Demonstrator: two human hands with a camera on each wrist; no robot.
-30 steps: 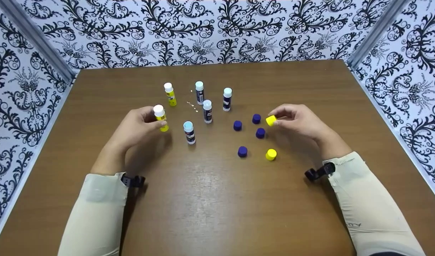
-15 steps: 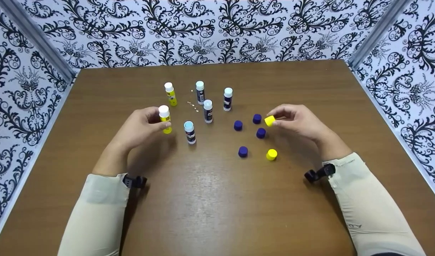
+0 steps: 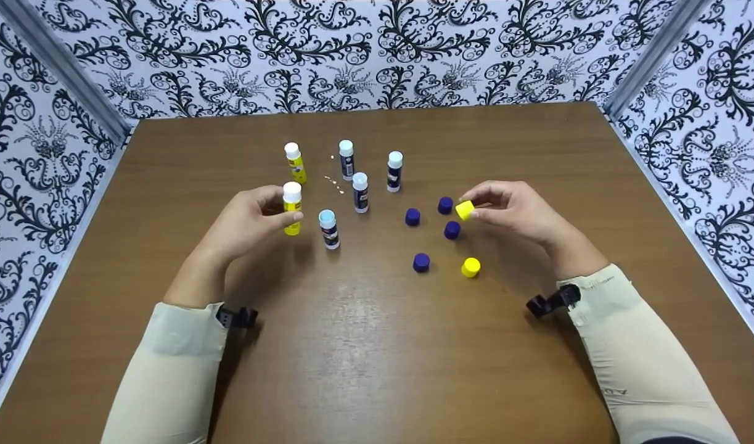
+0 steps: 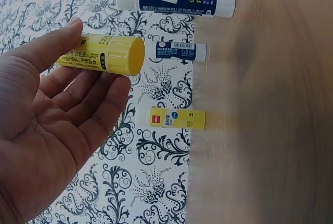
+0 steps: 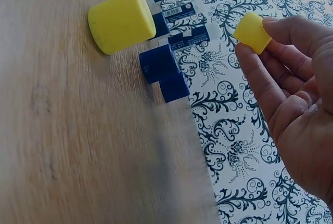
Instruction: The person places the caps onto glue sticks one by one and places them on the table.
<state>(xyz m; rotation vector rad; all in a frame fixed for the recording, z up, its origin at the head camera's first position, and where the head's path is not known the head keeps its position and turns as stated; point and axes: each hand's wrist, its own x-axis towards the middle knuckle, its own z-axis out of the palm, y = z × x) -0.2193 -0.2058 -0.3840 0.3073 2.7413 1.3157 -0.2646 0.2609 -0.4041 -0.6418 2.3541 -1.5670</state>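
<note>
My left hand (image 3: 244,223) grips a yellow glue stick (image 3: 292,208) without its cap, held upright above the table with its white end up. In the left wrist view, the thumb and fingers wrap the yellow barrel (image 4: 106,55). Over on the right, my right hand (image 3: 515,209) pinches a yellow cap (image 3: 465,210) between thumb and fingertips, tilted and off the table. The right wrist view shows that cap (image 5: 253,33) too. Another yellow cap (image 3: 470,267) sits on the table nearer to me.
Several dark blue glue sticks stand uncapped mid-table, the nearest glue stick (image 3: 329,230) just right of my left hand. A second yellow glue stick (image 3: 296,164) stands behind. Several blue caps, one blue cap (image 3: 421,263) nearest me, lie beside the right hand. Patterned walls (image 3: 377,55) enclose the table.
My left hand has moved a little to the right and toward me with the yellow glue stick, which is now more upright. The right hand has shifted slightly left with the yellow cap.
</note>
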